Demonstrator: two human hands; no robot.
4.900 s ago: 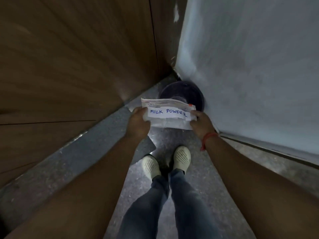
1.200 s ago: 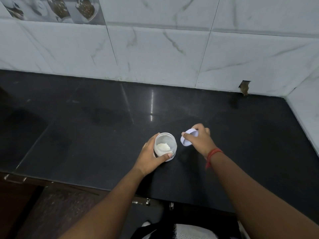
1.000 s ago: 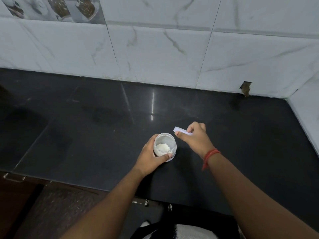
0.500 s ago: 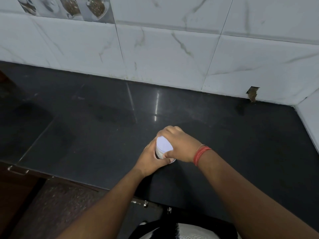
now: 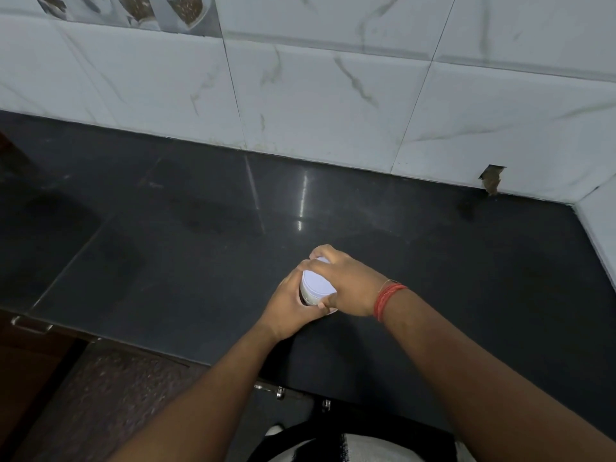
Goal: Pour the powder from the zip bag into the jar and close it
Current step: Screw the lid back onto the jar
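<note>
The right hand [image 5: 346, 285], with a red thread band [image 5: 388, 296] on its wrist, sits on top of the round white plastic lid [image 5: 316, 282] and its fingers curl down around the lid's edge, grasping it. The left hand [image 5: 286, 305] wraps around the side of the small clear plastic jar [image 5: 308, 298] from the left and holds it firm. The lid lies flat over the mouth of the jar, and the jar stands upright on the shiny black stone desk [image 5: 466, 261], near the front edge and well apart from the white marble wall tiles [image 5: 316, 95] behind. The powder inside is mostly hidden by the hands and the lid, and no zip bag can be seen, so the pouring part looks done. The step now looks like closing the jar. I cannot tell if the lid is tight yet. The next move likely calls for the right hand to turn or press the lid down until it stops, while the left hand keeps the jar from spinning or tipping. Then both hands can let go.
</note>
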